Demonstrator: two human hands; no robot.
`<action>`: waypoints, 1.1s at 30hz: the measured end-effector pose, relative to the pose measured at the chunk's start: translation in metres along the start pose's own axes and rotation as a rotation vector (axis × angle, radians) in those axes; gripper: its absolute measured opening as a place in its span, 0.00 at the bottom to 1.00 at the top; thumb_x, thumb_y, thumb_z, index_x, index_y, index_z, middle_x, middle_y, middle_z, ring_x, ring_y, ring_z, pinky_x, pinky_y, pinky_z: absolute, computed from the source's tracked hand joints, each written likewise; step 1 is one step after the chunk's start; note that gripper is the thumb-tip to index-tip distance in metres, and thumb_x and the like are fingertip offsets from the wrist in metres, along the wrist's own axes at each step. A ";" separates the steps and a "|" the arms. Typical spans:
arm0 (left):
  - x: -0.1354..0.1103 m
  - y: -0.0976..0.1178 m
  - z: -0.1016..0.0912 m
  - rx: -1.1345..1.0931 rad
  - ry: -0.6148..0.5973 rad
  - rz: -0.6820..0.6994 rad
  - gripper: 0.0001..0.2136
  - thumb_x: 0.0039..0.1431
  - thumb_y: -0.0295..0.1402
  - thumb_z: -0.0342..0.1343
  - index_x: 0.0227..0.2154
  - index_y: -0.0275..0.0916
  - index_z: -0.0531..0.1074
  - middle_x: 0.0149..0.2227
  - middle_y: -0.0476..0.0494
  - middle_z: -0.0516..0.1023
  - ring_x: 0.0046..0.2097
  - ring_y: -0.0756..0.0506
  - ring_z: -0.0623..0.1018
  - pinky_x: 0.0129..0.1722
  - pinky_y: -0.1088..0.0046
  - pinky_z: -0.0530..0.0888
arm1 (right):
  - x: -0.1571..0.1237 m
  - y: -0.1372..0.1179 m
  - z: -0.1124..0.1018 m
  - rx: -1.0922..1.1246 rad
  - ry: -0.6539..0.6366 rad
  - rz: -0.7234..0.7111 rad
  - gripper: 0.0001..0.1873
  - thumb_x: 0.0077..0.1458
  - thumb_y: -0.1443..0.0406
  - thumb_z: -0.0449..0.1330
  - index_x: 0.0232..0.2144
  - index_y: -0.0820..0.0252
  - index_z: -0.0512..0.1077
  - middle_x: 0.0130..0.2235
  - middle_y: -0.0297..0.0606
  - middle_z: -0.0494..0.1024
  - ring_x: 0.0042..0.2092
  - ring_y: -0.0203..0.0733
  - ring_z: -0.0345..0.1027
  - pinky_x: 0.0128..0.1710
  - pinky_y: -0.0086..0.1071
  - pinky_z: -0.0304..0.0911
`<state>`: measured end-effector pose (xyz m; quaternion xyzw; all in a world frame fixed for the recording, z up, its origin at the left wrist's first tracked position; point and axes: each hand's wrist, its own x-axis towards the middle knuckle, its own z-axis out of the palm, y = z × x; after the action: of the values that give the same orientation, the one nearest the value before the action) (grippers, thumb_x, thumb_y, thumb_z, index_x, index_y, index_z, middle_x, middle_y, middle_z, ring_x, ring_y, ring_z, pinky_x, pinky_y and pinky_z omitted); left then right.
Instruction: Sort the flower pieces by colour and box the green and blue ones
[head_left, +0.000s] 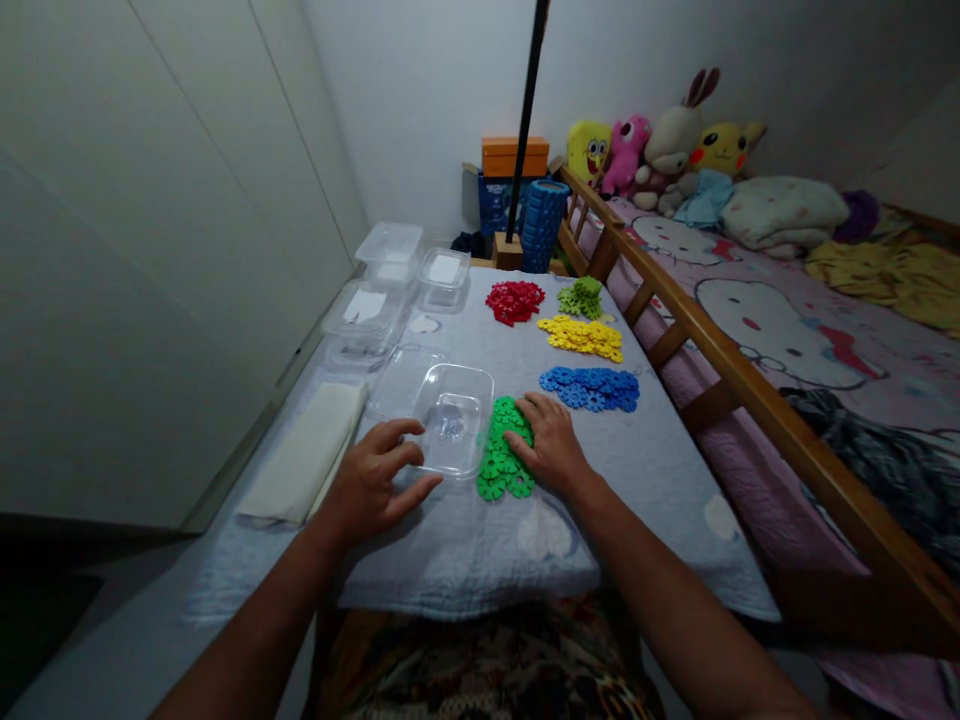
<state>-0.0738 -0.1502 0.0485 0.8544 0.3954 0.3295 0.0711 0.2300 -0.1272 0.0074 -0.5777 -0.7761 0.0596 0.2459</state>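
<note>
My left hand (pixel 384 478) is beside the near left corner of a clear plastic container (pixel 480 385), its fingers spread and nothing in them. The container stands without a cover, and a clear lid (pixel 394 385) lies flat just left of it. To the container's right is a pile of bright green snowflake-shaped plastic pieces (pixel 496 455). My right hand (pixel 549 440) rests on the right side of that pile, fingers apart and touching the pieces. Some of the green pieces are hidden under its fingers.
Piles of blue pieces (pixel 591 388), yellow pieces (pixel 581 338), red pieces (pixel 514 300) and light green pieces (pixel 580 297) lie farther back. Lidded clear boxes (pixel 360 318) stand at the back left, a folded cream cloth (pixel 304 455) in front. A wooden bed rail (pixel 705 360) borders the right side.
</note>
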 end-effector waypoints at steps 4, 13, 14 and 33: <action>-0.001 0.006 0.004 0.014 -0.010 0.009 0.10 0.63 0.41 0.61 0.30 0.42 0.73 0.50 0.38 0.79 0.50 0.39 0.80 0.50 0.59 0.79 | 0.013 -0.003 0.002 -0.032 -0.060 -0.017 0.27 0.66 0.54 0.59 0.60 0.62 0.73 0.63 0.53 0.72 0.64 0.57 0.63 0.66 0.50 0.57; 0.007 0.006 0.022 0.049 -0.002 -0.094 0.11 0.64 0.43 0.60 0.31 0.43 0.73 0.48 0.39 0.79 0.49 0.38 0.79 0.51 0.56 0.79 | 0.048 0.002 0.003 0.005 -0.104 -0.052 0.23 0.70 0.56 0.53 0.59 0.60 0.73 0.62 0.52 0.74 0.63 0.54 0.65 0.66 0.49 0.57; 0.007 0.005 0.023 0.044 0.003 -0.094 0.11 0.64 0.43 0.60 0.31 0.43 0.73 0.48 0.38 0.79 0.49 0.38 0.79 0.51 0.56 0.79 | 0.046 0.003 0.001 0.011 -0.099 -0.052 0.23 0.71 0.57 0.52 0.60 0.60 0.72 0.62 0.52 0.74 0.64 0.54 0.64 0.67 0.51 0.55; 0.009 0.011 0.021 -0.057 0.044 -0.122 0.11 0.63 0.43 0.60 0.29 0.43 0.70 0.40 0.41 0.77 0.44 0.40 0.77 0.46 0.60 0.77 | -0.017 -0.025 -0.007 -0.124 -0.264 -0.119 0.45 0.59 0.44 0.65 0.71 0.56 0.62 0.76 0.54 0.52 0.75 0.68 0.42 0.72 0.66 0.40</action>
<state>-0.0493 -0.1480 0.0411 0.8188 0.4389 0.3544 0.1064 0.2150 -0.1528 0.0181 -0.5321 -0.8366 0.0721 0.1087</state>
